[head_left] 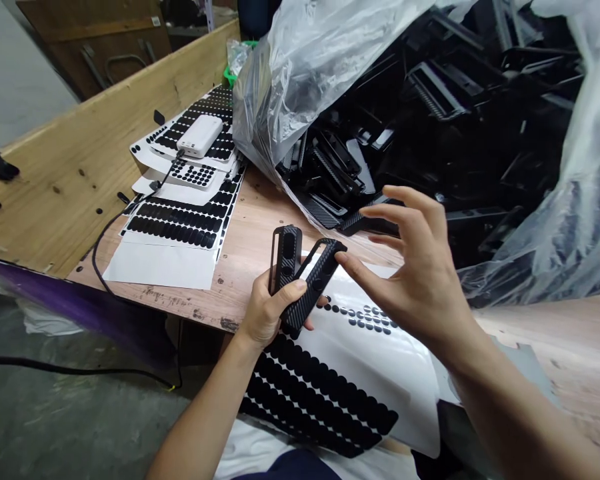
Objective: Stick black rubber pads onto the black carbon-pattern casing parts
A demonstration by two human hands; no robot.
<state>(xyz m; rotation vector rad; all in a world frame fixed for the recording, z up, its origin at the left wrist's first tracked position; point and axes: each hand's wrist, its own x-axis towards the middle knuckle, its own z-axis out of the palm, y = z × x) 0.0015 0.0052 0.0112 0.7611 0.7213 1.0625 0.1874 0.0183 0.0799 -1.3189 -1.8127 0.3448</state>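
Note:
My left hand (265, 310) is closed around two black plastic frames with a carbon-fibre pattern. One frame (289, 250) stands behind, and the other frame (317, 283) slants across in front under my thumb. Both have a long slot and dark oval patches on their faces. My right hand (415, 260) is spread, its fingers apart and holding nothing, with the thumb tip at the upper end of the front frame. Whether the thumb presses on it I cannot tell. Beneath my hands a white sheet of black oval stickers (325, 393) lies over the table edge and my lap.
A large clear plastic bag (280, 87) full of black plastic parts (350, 160) fills the table's right side. At left are more sticker sheets (170, 223), a white power bank (200, 135) with a black cable (103, 233), and a wooden side board (90, 150).

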